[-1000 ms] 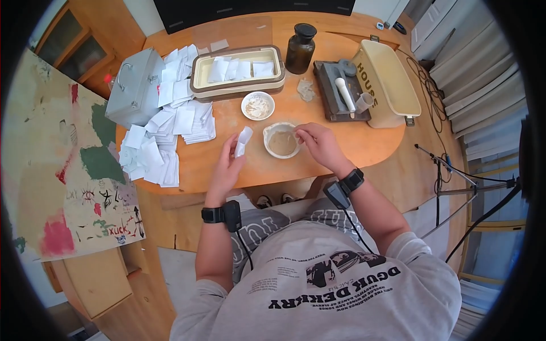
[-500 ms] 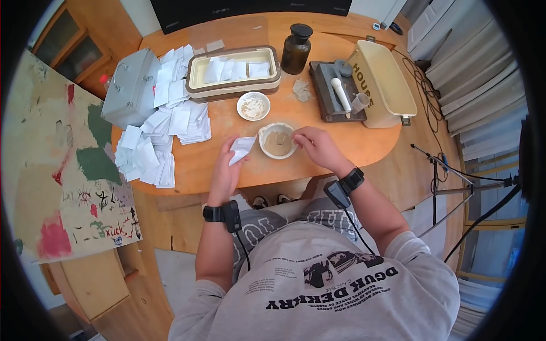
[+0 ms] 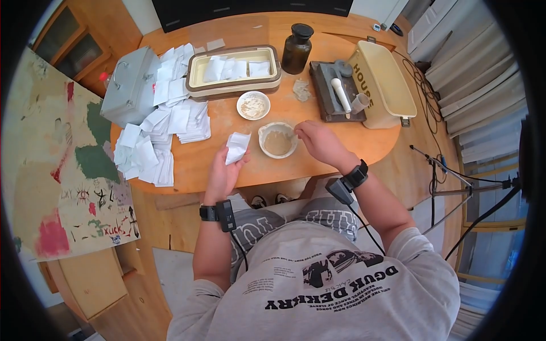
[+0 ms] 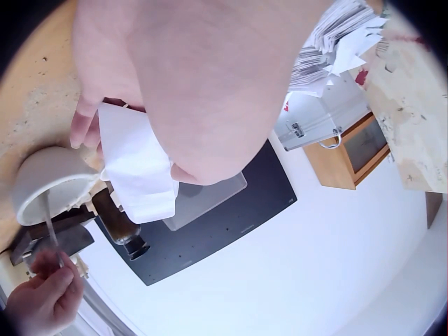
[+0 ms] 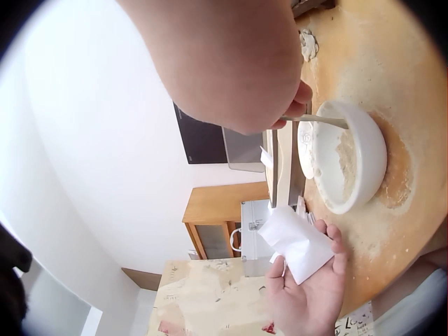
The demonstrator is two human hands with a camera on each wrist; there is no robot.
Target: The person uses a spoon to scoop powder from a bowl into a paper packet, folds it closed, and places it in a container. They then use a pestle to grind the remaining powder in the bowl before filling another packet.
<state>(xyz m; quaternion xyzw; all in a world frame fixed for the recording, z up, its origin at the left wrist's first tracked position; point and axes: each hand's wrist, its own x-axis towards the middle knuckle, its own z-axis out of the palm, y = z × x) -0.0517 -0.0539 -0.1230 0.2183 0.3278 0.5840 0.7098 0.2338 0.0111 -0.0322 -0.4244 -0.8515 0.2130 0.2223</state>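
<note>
A small white paper packet (image 3: 237,148) is held in the left hand (image 3: 224,173), thumb on one side and fingers on the other. In the right wrist view the packet (image 5: 296,243) leans over the curled fingers. To its right stands a white mortar-like bowl (image 3: 262,142) with a beige powder inside. The right hand (image 3: 322,143) pinches a thin stick (image 5: 316,119) whose end dips into the bowl (image 5: 369,157). A smaller white bowl (image 3: 241,113) with pale powder residue sits just behind.
Piles of white packets (image 3: 190,126) and a silver case (image 3: 129,91) are at the left. Behind are a cream tray (image 3: 196,84) with packets and a dark jar (image 3: 296,50). At the right stand a dark tray (image 3: 325,102) with a white pestle (image 3: 340,94) and a cream bin (image 3: 392,85).
The left hand has turned the packet from edge-on to face-up and lowered it slightly. The right hand remains beside the bowl, its wrist a little rotated.
</note>
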